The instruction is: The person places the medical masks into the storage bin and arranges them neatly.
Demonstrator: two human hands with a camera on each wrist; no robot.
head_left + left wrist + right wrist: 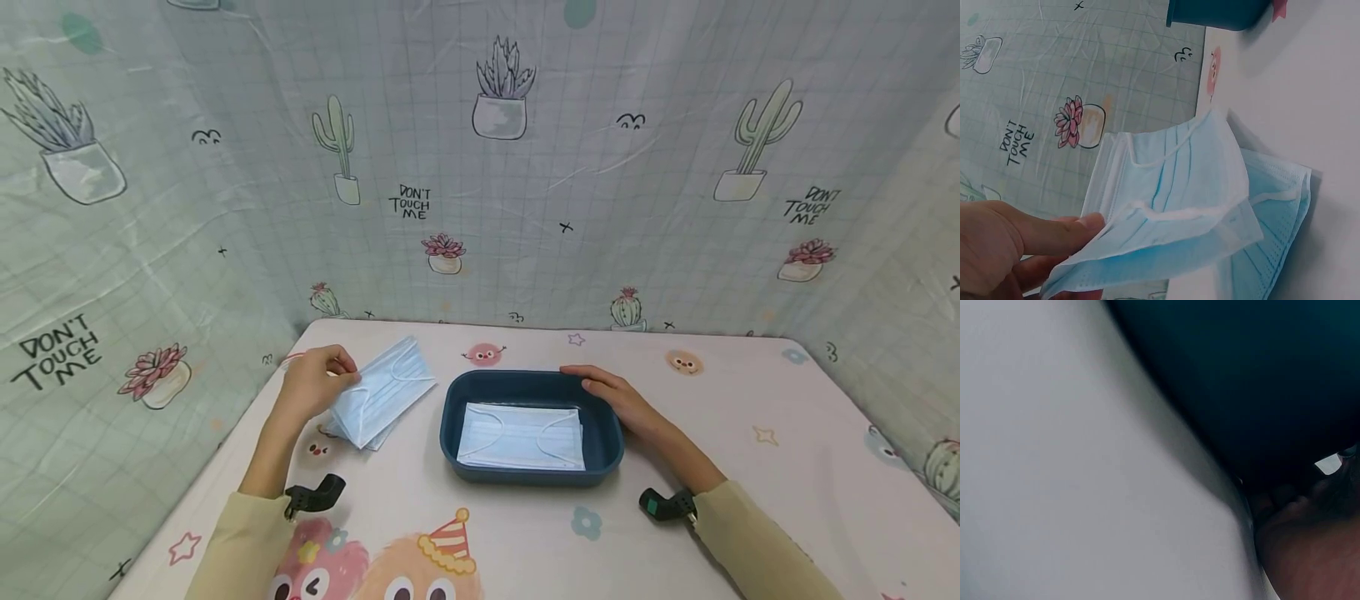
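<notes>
Centre-left: my left fingers point(341, 380) pinch pleated face masks point(392, 383) | Centre-right: my right fingers point(604, 377) grip the dark-blue tub point(525, 478) holding stacked masks point(519, 440)

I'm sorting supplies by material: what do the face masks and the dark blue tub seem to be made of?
Face masks: probably thin nonwoven fabric, matte, given the soft pleats and embossed-looking edges. Dark blue tub: likely moulded plastic, smooth, given its rounded corners and even colour.

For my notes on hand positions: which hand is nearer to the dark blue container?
Right. The right hand touches the dark blue container at its right end; the left hand is apart from it, to its left, pinching a face mask.
</notes>
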